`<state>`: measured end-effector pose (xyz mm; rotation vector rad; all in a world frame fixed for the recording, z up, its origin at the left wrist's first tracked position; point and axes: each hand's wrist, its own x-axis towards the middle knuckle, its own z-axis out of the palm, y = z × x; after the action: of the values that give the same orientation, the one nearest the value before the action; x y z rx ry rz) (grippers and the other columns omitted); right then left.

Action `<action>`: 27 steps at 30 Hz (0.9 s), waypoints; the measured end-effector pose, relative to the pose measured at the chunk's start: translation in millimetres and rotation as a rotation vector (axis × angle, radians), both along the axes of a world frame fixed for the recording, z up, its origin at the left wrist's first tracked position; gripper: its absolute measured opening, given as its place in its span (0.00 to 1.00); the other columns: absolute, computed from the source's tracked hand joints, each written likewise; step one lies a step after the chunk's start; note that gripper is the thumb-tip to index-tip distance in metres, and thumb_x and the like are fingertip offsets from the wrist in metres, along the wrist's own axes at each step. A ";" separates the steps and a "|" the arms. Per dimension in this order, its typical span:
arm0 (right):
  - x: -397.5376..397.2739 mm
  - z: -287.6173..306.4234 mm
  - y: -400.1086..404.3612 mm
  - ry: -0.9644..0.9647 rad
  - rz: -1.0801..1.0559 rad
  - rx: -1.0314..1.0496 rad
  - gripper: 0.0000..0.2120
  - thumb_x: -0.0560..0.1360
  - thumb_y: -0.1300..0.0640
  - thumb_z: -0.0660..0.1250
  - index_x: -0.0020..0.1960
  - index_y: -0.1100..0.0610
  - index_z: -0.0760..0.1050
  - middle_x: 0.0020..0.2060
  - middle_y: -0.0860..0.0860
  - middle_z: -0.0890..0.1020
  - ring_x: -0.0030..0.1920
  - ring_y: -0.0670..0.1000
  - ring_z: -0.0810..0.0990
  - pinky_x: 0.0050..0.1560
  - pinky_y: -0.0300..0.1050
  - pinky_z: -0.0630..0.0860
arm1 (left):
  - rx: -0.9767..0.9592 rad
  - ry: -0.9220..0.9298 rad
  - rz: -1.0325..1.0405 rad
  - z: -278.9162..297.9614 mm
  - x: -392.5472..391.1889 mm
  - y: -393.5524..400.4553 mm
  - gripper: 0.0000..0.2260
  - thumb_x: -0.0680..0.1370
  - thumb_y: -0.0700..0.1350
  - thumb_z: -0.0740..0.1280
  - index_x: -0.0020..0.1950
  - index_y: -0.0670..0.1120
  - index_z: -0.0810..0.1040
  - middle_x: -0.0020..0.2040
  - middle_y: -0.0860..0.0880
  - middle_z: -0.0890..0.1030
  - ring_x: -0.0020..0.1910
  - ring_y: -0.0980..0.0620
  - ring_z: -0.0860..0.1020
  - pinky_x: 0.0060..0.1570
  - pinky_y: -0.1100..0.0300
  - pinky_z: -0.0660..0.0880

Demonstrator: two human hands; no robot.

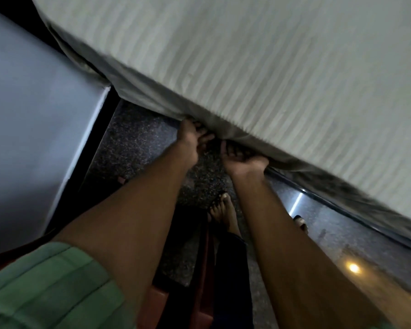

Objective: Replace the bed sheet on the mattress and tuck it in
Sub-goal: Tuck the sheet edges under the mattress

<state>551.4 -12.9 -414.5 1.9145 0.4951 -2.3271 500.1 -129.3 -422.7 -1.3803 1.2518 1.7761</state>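
A pale striped bed sheet [259, 67] covers the mattress, which fills the upper right of the head view. Its lower edge hangs over the mattress side as a bunched fold [226, 132]. My left hand [190, 140] reaches to that hanging edge, fingers curled under the fabric. My right hand [241, 161] is palm-up just right of it, fingers curled up under the sheet edge at the bottom of the mattress. Both fingertips are partly hidden by the cloth. The frame is blurred by motion.
A white cabinet or wall panel [33, 127] stands close on the left, leaving a narrow strip of dark speckled floor [133, 138] between it and the bed. My bare feet [223, 212] stand beside the dark bed frame rail [342, 205]. A lamp reflection [354, 268] glints on the floor.
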 end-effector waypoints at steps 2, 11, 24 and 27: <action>4.5 2.6 -5.7 0.008 0.161 -0.018 0.17 0.85 0.52 0.51 0.62 0.57 0.75 0.62 0.58 0.81 0.59 0.57 0.81 0.63 0.53 0.76 | -0.223 0.024 -0.304 11.3 -5.1 -18.9 0.18 0.85 0.51 0.57 0.55 0.44 0.84 0.44 0.42 0.86 0.26 0.55 0.80 0.22 0.67 0.69; -60.8 18.0 -99.7 0.037 0.655 -0.063 0.11 0.86 0.55 0.58 0.48 0.56 0.76 0.53 0.56 0.83 0.56 0.57 0.83 0.45 0.46 0.76 | -0.803 0.111 -0.444 35.5 -49.1 -106.6 0.23 0.77 0.57 0.70 0.68 0.46 0.76 0.67 0.42 0.80 0.68 0.39 0.76 0.60 0.49 0.74; -91.4 -16.8 -151.6 -0.119 0.234 0.100 0.18 0.86 0.65 0.51 0.75 0.67 0.64 0.67 0.68 0.74 0.66 0.64 0.76 0.58 0.42 0.79 | -0.645 0.001 -0.265 5.1 -75.8 -124.4 0.11 0.79 0.49 0.72 0.55 0.42 0.83 0.46 0.49 0.83 0.32 0.53 0.77 0.21 0.63 0.70; -81.6 -18.6 -151.4 0.016 0.254 0.071 0.21 0.84 0.66 0.56 0.76 0.67 0.66 0.69 0.65 0.76 0.65 0.63 0.78 0.47 0.34 0.78 | -0.450 0.015 0.072 -4.9 -79.2 -122.2 0.07 0.78 0.40 0.74 0.54 0.40 0.82 0.46 0.43 0.85 0.33 0.51 0.84 0.24 0.64 0.77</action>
<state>469.8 -164.3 -433.2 1.7444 0.7822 -2.1909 420.9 -251.5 -427.6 -1.6716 1.7030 1.6116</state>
